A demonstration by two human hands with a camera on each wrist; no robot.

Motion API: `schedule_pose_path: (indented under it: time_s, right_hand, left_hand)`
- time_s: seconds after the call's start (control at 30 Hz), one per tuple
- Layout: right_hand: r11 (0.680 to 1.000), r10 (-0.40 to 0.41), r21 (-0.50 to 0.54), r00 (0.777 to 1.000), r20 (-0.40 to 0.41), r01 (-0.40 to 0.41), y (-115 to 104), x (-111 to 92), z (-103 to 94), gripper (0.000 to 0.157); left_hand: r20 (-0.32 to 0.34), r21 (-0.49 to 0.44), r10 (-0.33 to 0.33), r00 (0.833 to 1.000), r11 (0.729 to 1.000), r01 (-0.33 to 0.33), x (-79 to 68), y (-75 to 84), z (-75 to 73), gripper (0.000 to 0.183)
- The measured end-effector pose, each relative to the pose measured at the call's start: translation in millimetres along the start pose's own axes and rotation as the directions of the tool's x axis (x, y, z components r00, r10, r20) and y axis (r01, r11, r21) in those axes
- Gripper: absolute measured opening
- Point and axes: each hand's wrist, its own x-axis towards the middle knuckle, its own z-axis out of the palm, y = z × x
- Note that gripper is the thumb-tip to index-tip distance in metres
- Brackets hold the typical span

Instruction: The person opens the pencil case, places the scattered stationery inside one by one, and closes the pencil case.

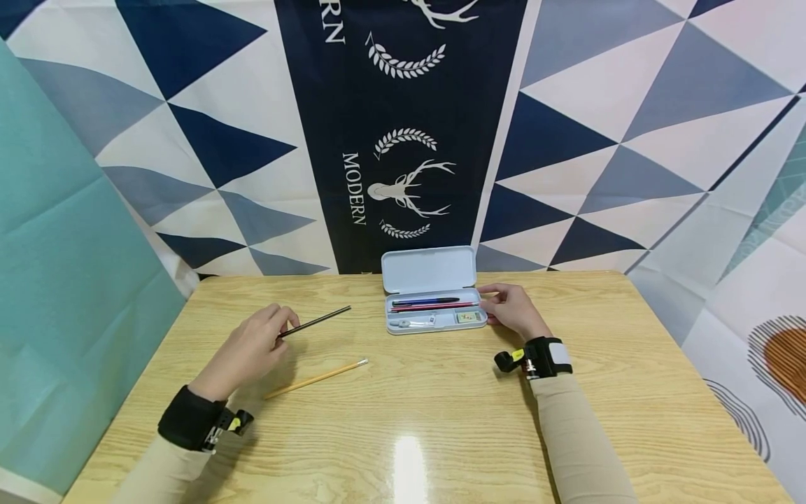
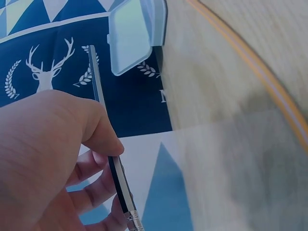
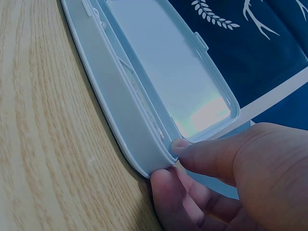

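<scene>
My left hand (image 1: 255, 346) pinches a slim black pencil (image 1: 317, 320) between thumb and fingers, held above the table; its silver ferrule (image 2: 134, 220) shows in the left wrist view. Below it a yellow pencil (image 1: 321, 379) lies on the wood. A pale blue pencil case (image 1: 428, 270) stands with its lid raised. Inside lie a dark blue pen (image 1: 428, 302), a red pencil (image 1: 434, 307), a compass (image 1: 412, 323) and a small eraser (image 1: 469, 318). My right hand (image 1: 513, 308) grips the case's right end, thumb (image 3: 202, 156) at the rim and fingers against the outer wall.
The wooden table (image 1: 352, 441) carries the case near its back edge. Behind it hangs a patterned cloth (image 1: 403, 105) with triangles and a deer print. A teal cloth (image 1: 63, 245) borders the left side.
</scene>
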Motion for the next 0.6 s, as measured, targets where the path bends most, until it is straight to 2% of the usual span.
schedule_pose_path:
  time_s: [0.2,0.6]
  right_hand:
    - [1.000,0.002,0.003,1.000,-0.002,-0.002,-0.6,0.1,0.3,0.044]
    - [1.000,-0.002,0.003,1.000,-0.008,0.002,-0.7,-0.3,0.4,0.043]
  left_hand:
    - [-0.012,0.016,0.036,0.999,0.999,-0.036,3.9,-1.1,-3.7,0.032]
    - [-0.008,0.036,0.067,0.998,0.997,-0.067,12.1,4.0,-1.4,0.031]
